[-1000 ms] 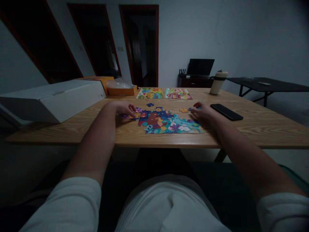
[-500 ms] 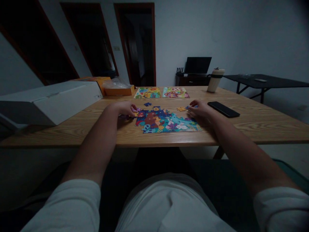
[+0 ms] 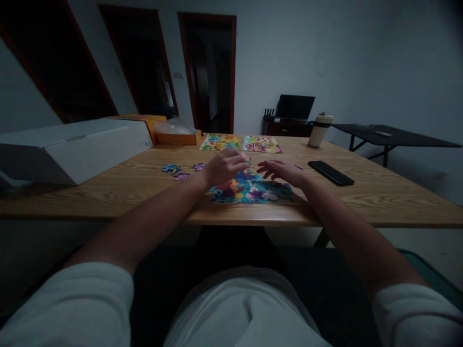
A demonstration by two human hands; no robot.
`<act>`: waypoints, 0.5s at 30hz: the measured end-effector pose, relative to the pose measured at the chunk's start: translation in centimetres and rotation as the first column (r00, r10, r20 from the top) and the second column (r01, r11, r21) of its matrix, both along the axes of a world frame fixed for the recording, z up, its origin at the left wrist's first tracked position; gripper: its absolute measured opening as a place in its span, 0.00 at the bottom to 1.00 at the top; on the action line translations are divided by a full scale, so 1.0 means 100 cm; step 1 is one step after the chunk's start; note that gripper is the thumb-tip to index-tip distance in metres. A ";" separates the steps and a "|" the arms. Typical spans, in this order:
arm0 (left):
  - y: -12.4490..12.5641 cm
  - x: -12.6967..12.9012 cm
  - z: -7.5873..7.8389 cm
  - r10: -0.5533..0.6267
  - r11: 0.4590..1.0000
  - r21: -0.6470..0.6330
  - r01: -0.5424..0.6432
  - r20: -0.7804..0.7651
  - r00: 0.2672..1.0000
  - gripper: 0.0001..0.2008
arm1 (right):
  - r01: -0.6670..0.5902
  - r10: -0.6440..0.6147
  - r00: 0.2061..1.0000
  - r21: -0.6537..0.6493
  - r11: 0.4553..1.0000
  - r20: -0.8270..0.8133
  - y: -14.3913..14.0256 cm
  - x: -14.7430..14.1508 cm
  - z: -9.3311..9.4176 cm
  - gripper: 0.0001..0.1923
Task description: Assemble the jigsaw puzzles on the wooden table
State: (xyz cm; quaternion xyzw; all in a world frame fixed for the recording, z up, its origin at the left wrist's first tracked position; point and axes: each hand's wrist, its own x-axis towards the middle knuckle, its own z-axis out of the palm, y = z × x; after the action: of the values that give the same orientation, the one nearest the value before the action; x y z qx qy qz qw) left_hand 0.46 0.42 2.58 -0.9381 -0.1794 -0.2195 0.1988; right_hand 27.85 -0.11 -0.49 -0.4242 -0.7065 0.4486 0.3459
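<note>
Your left hand [image 3: 224, 166] and right hand [image 3: 280, 169] hover loosely spread over the puzzle [image 3: 253, 192] (near the table [image 3: 144, 193] edge), holding nothing; bare wood lies left.

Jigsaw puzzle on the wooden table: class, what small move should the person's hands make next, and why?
Probably the left hand should reach back left for a loose piece. Both hands hover over the far edge of the part-built jigsaw puzzle, the right hand open and, as far as shows, empty, while several loose pieces lie apart on the table to its left.
</note>
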 end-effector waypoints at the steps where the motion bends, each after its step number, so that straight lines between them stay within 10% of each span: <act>1: -0.006 0.009 -0.003 -0.059 0.998 0.008 0.060 -0.053 0.997 0.14 | -0.087 0.083 0.995 -0.063 0.994 -0.060 -0.002 -0.004 -0.001 0.19; 7: -0.017 0.026 -0.017 -0.129 0.991 -0.046 0.123 -0.158 0.979 0.14 | -0.050 0.047 0.998 -0.084 0.995 -0.028 -0.008 -0.010 0.000 0.17; 15: 0.032 -0.022 -0.021 0.284 0.912 -0.312 -0.266 0.013 0.959 0.20 | 0.142 -0.143 0.988 0.021 0.990 0.060 -0.006 0.004 0.004 0.11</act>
State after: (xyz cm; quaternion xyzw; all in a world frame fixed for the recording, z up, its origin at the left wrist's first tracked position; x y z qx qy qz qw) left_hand -1.71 3.58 0.47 -0.9161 -0.3473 -0.1860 0.0740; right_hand 28.25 -0.71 -0.06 -0.4841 -0.6884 0.4038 0.3587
